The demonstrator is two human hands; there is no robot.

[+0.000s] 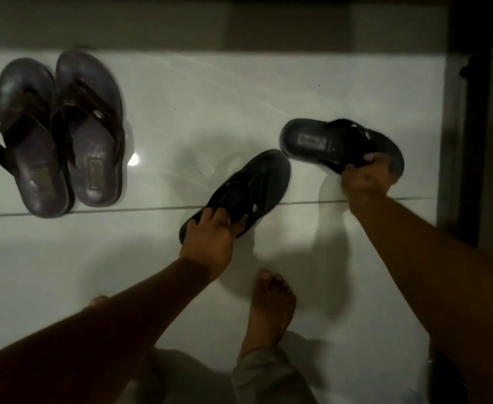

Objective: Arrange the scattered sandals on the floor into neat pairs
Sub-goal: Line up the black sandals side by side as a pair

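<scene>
Two brown sandals stand side by side at the upper left, toes pointing away: one brown sandal [28,135] on the left, its mate [92,126] touching it on the right. A black sandal [246,185] lies diagonally in the middle, and my left hand [210,242] grips its heel end. A second black sandal [332,144] lies sideways at the right, heel to the left. My right hand [367,177] holds its near edge by the strap.
The floor [181,112] is glossy white tile with a grout line across the middle. My bare foot [271,310] stands just below the middle sandal. A wall base runs along the top; a dark door frame [472,126] borders the right.
</scene>
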